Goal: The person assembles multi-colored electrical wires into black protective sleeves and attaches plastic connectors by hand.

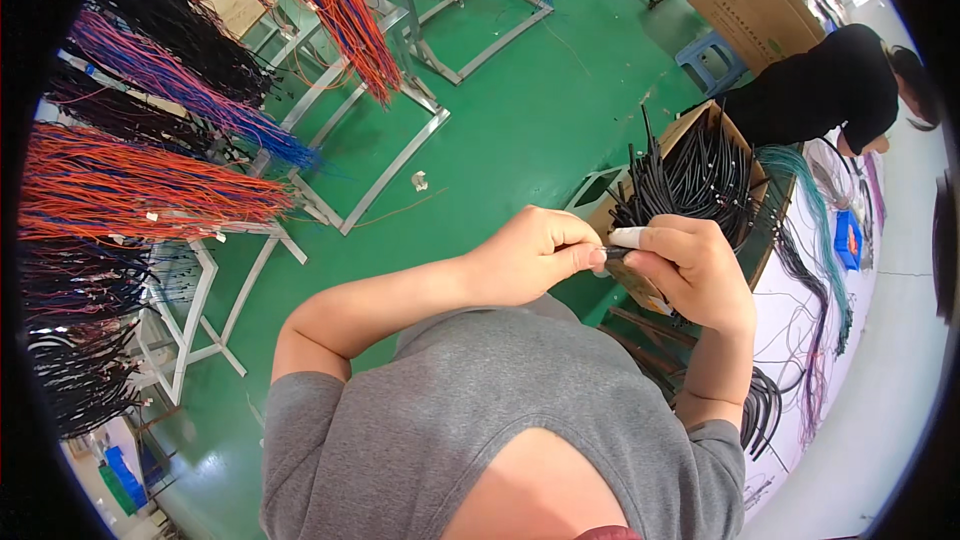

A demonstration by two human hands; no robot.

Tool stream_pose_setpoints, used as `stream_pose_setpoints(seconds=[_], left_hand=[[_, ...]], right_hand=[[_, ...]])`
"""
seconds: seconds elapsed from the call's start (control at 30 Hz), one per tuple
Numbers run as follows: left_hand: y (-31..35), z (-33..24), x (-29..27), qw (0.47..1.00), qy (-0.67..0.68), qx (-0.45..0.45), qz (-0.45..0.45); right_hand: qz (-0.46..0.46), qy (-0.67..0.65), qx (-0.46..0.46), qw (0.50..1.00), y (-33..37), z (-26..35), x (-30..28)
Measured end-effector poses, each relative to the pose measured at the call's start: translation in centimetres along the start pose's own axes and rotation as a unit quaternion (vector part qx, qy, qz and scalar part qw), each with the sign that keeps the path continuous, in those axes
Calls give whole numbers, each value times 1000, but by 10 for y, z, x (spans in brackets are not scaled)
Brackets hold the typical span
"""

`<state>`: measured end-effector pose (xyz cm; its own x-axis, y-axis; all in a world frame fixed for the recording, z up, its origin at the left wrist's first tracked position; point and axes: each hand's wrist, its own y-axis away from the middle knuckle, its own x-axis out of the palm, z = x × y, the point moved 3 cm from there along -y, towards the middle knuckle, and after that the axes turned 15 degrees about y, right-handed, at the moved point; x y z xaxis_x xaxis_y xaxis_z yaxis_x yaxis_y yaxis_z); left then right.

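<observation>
In front of my chest, my left hand (532, 258) and my right hand (698, 275) meet over a short black cable piece (618, 253). Thumb and index finger of the left are pinched on its one end. My right fingers are closed on the other end, partly hiding it. A white wrap (627, 237) covers the tip of my right index finger. What the cable's ends look like is too small to tell. Just beyond my right hand, many black cables (700, 175) with small light tips stand bunched in an open cardboard box (683, 130).
Metal racks (395, 175) with hanging orange wires (150, 185), blue and black bundles fill the left. A white table (785, 315) runs along the right, bearing teal wires (825, 230) and a blue bin (848, 240). Another person (815, 85) bends over it near a blue stool (712, 62).
</observation>
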<state>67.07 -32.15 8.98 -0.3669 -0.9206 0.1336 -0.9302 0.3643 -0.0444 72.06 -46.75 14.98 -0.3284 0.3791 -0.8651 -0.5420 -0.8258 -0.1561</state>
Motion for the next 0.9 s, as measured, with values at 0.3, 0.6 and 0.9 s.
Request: stream_pose_setpoints(seconds=[0.3, 0.6, 0.9], left_hand=[[-3, 0, 1, 992, -84, 86, -35], [-5, 2, 0, 996, 85, -9, -32], [-1, -3, 8, 979, -127, 124, -101]], right_hand=[[-47, 62, 3, 997, 0, 3, 0], [-24, 39, -24, 999, -1, 2, 2], [-154, 127, -15, 980, 7, -5, 11]])
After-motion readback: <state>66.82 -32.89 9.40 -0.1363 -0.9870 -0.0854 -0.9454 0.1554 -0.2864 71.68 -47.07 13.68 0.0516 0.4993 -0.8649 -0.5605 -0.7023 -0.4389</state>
